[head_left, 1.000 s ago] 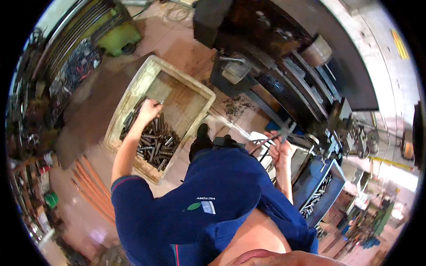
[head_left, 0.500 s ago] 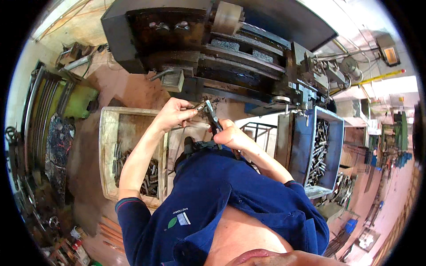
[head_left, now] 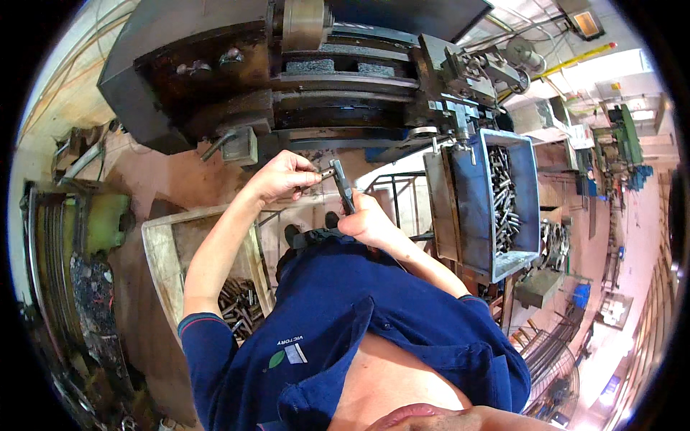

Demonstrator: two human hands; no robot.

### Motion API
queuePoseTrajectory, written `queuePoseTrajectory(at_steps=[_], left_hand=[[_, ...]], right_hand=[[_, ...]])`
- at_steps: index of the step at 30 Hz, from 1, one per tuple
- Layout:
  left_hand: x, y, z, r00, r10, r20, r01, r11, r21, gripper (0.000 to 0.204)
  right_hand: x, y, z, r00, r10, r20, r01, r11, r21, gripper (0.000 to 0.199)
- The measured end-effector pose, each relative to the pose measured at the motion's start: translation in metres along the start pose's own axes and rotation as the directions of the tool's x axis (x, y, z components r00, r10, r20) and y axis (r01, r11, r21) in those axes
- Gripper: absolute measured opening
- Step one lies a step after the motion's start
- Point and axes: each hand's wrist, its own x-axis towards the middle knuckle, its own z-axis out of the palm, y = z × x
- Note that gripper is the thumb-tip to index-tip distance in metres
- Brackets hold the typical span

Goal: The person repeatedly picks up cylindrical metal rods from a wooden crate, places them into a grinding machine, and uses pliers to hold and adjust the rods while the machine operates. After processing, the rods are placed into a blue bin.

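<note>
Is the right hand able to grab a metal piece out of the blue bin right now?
Probably not straight away: the right hand is holding a metal tool, though the blue bin looks open on top.

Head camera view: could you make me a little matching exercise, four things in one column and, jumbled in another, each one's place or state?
Things:
1. Left hand
2. Blue crate
3. Right hand
4. Pale crate

Places or states:
A. Gripping a dark hand tool
B. At the picture's lower left
C. Pinching a small metal part
D. At the picture's right

Pairs: 1-C, 2-D, 3-A, 4-B
</note>
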Motion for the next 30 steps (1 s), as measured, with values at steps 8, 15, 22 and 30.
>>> queuePoseTrajectory(at_steps=[8,15,22,30], left_hand=[[0.023,-0.008,-0.009,0.992,-0.016,0.123,0.017,1.0,-0.002,0.017],[0.05,0.003,-0.006,0.99,0.01,0.14,-0.016,0.999,0.045,0.02],[0.089,0.026,-0.011,0.968,0.201,-0.151,-0.212,0.975,-0.063,0.026],[0.153,0.004,0.058,0.977,0.178,-0.117,-0.178,0.984,0.01,0.056]], right_hand=[[0.002,0.02,0.009,0.999,0.005,-0.05,0.005,0.981,0.194,0.028],[0.016,0.02,-0.01,0.997,0.071,-0.044,-0.056,0.959,0.278,0.024],[0.078,0.038,-0.067,0.98,0.036,-0.198,0.028,0.951,0.309,0.017],[0.193,0.024,-0.163,0.927,-0.099,-0.361,0.306,0.757,0.578,0.013]])
